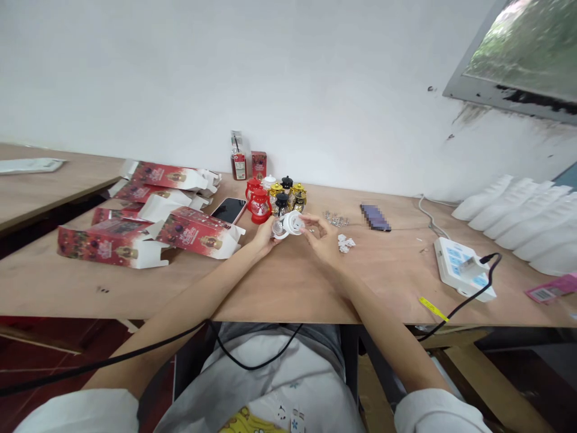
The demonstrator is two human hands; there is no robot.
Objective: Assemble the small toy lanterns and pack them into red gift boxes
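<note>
A small white mini lantern [288, 225] with a clear body lies on its side between my hands, above the table. My left hand [267, 234] is closed around its clear part. At the white round base, the fingers of my right hand [321, 234] pinch the edge; whether they also hold a small part is too small to tell. Just beyond stand several more mini lanterns: red ones [260, 205], black ones [282, 203], gold ones [298, 195] and a white one [269, 182]. Right of my right hand lie small metallic pieces [337, 220] and white pieces [346, 243].
Red printed boxes [193, 231], partly opened, pile up at left beside a phone [229, 210]. A bottle [238, 165] and small red box [259, 164] stand by the wall. Rightward are a blurred-out dark phone-like object [375, 217], a power strip [460, 264] with cable and white stacked covers [518, 219].
</note>
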